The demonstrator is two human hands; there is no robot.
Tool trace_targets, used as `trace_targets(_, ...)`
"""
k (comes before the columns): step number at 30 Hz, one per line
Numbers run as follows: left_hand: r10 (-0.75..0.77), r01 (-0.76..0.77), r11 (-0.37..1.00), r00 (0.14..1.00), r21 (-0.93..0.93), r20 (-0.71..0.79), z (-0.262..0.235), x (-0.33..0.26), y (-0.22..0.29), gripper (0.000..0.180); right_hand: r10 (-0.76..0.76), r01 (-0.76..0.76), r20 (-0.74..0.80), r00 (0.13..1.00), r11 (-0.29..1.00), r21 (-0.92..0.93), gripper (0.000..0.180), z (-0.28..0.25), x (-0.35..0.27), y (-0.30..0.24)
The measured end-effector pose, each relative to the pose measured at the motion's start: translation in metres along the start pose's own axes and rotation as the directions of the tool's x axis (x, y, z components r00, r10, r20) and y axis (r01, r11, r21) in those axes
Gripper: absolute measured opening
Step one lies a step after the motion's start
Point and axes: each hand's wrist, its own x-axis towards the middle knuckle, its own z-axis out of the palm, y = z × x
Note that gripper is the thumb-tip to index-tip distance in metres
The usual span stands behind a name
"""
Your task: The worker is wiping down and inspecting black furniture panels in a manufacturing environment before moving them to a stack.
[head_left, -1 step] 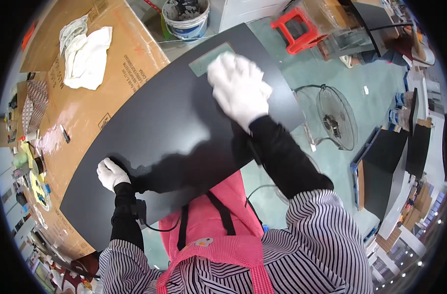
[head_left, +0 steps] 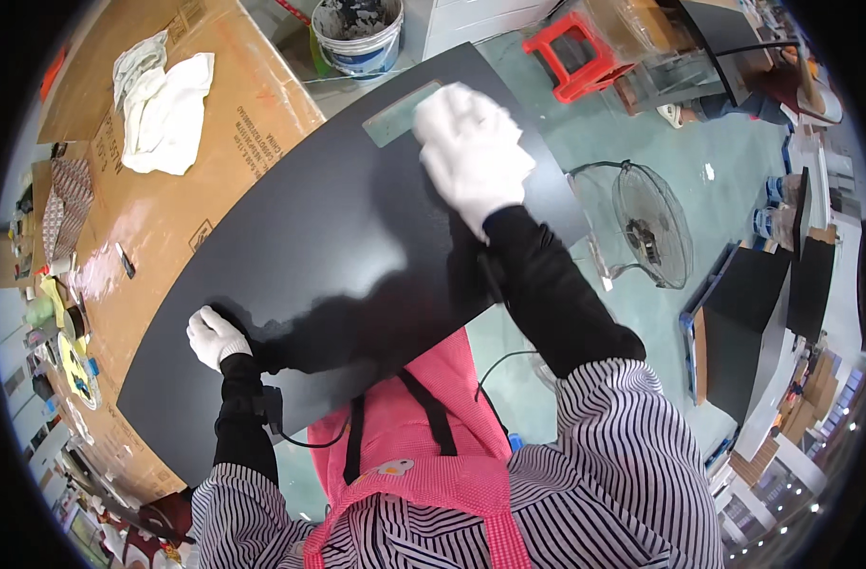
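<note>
A large dark grey panel [head_left: 291,228] with curved edges lies slantwise in front of me, overlapping a cardboard-covered surface. My left hand [head_left: 216,339], in a white glove, rests on its left part with fingers curled; nothing shows in them. My right hand [head_left: 475,156], also white-gloved, is over the panel's far right part, next to a pale greenish rectangular patch [head_left: 395,119]. Its fingers look bunched together, but motion blurs them. Any white cloth beneath that hand cannot be told from the glove.
White cloths [head_left: 170,109] lie on the cardboard [head_left: 253,85] at the far left, with a small dark tool [head_left: 126,261] nearer me. Beyond the panel stands a stained bucket [head_left: 359,38]. To the right are a red stool [head_left: 577,57], a wire-caged fan [head_left: 649,228] and stacked dark panels [head_left: 746,322].
My right hand has shifted slightly right and away from the greenish patch, uncovering more of it. My left hand stays in place on the panel.
</note>
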Motion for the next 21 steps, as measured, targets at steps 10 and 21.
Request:
trace_targets(10, 0.01, -0.01, 1.0, 1.0, -0.012, 0.003, 0.0, 0.004, 0.008, 0.043, 0.574, -0.558, -0.132, 0.808, 0.818, 0.14, 0.038, -0.028, -0.142, 0.083)
trace_targets(21, 0.046, -0.045, 0.999, 0.998, 0.012, -0.03, -0.001, 0.003, 0.007, 0.042, 0.645, -0.65, 0.085, 0.759, 0.758, 0.052, 0.026, -0.021, 0.011, 0.043)
